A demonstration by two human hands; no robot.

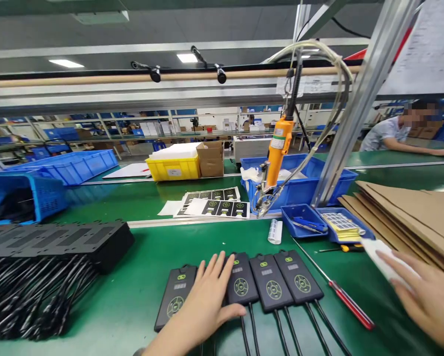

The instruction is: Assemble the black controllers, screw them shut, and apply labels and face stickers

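Several black control boxes with green button rings and small display windows lie in a row on the green bench; one control box (272, 283) is near the middle and another control box (175, 295) at the left end. Black cables run from them toward me. My left hand (207, 301) lies flat with spread fingers over the row, covering part of it and touching a box at its fingertips. At the right, my right hand (422, 291) grips a folded white cloth (383, 259), beside the cardboard sheets. Whether the cloth is fabric or paper, I cannot tell.
A red-handled screwdriver (351, 304) lies right of the boxes. Several black boxes (55, 242) with bundled cables fill the left. An orange power screwdriver (279, 151) hangs above printed label sheets (222, 207) and blue trays (303, 221). Cardboard sheets (411, 207) lie right. Another person sits far right.
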